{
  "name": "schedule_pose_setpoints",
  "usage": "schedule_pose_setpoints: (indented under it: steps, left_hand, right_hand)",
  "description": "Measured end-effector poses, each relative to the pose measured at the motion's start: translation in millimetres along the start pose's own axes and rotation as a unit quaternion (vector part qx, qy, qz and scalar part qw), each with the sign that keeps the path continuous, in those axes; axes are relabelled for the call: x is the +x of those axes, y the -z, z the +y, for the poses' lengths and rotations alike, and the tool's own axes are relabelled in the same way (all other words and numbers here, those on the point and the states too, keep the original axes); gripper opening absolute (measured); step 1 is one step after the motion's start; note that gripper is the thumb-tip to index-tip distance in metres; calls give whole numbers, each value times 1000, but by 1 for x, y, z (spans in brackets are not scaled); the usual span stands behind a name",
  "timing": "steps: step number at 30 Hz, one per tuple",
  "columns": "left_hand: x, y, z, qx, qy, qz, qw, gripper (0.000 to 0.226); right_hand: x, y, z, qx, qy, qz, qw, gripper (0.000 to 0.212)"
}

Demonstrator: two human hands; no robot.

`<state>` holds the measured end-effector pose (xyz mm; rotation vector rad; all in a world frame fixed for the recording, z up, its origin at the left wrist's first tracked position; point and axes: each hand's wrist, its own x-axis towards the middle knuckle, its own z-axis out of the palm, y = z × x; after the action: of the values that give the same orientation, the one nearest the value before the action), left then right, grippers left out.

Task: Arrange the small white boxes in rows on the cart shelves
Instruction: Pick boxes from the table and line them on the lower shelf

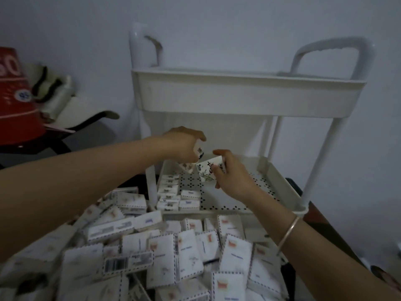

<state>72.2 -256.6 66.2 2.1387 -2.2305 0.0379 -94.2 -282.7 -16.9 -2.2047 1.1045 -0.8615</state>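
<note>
Nearest the camera, a loose heap of small white boxes [165, 253] with dashed edging and red marks lies jumbled, tilted at all angles and overlapping, right up against the front of a white plastic cart [321, 161]. Just beyond the heap, the cart's middle shelf [280, 187] has a perforated floor, and at its left side two short rows of shelved boxes [171, 193] stand on edge, touching one another. A thin metal bangle [289, 232] circles the right wrist. Above the bare middle of that shelf, the right hand [234, 174] grips a tilted box with a printed face [207, 171], thumb on top and fingers curled round its side. Just beside it, over the shelf's far left corner, the left hand [184, 144] pinches a second printed box [200, 152] between curled fingers. Higher up, the cart's top shelf [249, 98] is a deep tray with a looped handle [334, 51] at its right end. Far left, a red container with white lettering [17, 94] sits against the pale wall [217, 22].
</note>
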Motion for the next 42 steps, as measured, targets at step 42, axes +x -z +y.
schedule_pose_setpoints:
  steps: [42]
  left_hand:
    - [37,-40,-10,250,69,-268,928,29]
  right_hand:
    - [102,-76,-2,-110,-44,-138,983,22]
